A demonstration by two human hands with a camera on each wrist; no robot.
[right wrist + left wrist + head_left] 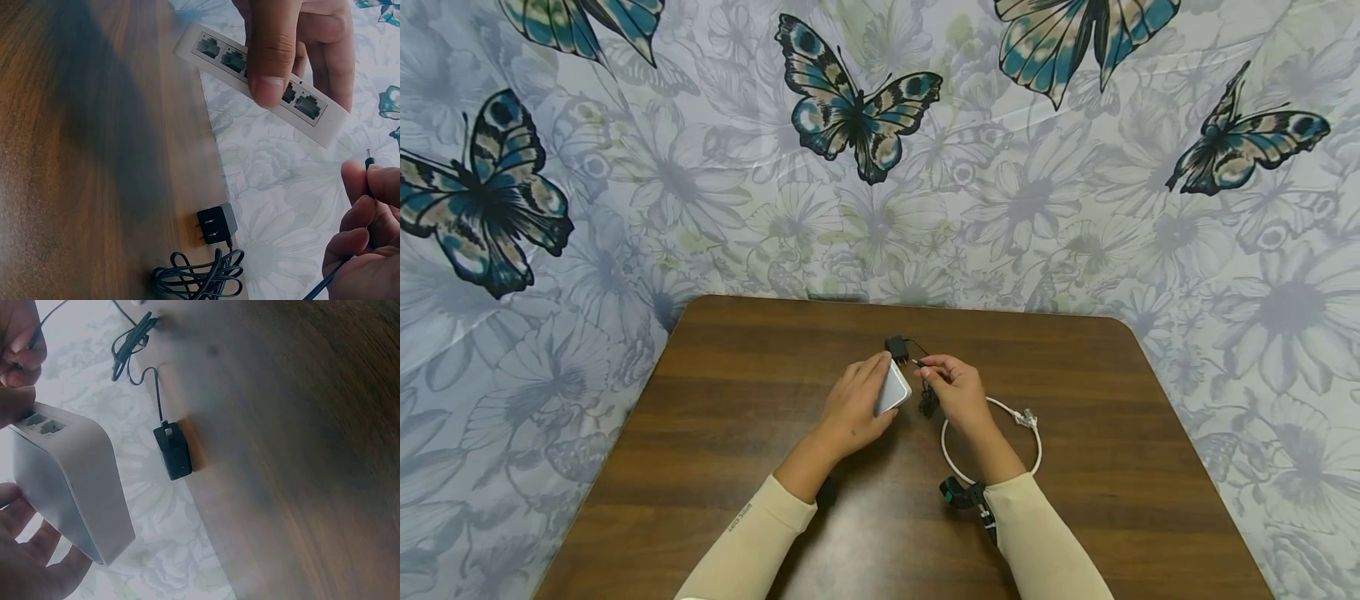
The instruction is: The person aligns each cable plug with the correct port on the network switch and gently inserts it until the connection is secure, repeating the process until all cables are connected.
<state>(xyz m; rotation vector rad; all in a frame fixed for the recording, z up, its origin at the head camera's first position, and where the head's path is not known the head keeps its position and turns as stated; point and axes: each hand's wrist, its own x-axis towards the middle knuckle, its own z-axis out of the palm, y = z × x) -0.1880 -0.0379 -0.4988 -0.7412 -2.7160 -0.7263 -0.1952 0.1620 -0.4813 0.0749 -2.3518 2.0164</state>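
Observation:
My left hand (853, 408) grips a small white network switch (893, 390), its thumb lying across the row of ports in the right wrist view. Just to the right, my right hand (958, 392) pinches a thin black barrel plug (370, 160) between thumb and fingers. The metal tip points toward the switch but stands apart from it. A black power adapter (173, 452) with metal prongs lies on the table beyond the hands. Its black cord (197, 275) sits beside it in a looped bundle. Part of the port row is hidden under the left thumb.
A white network cable (946, 450) with clear plugs lies coiled on the wooden table (700, 467), partly under the right forearm. A black strapped device (961, 493) is by the right sleeve. Behind the table's far edge hangs a butterfly-patterned cloth (880, 225).

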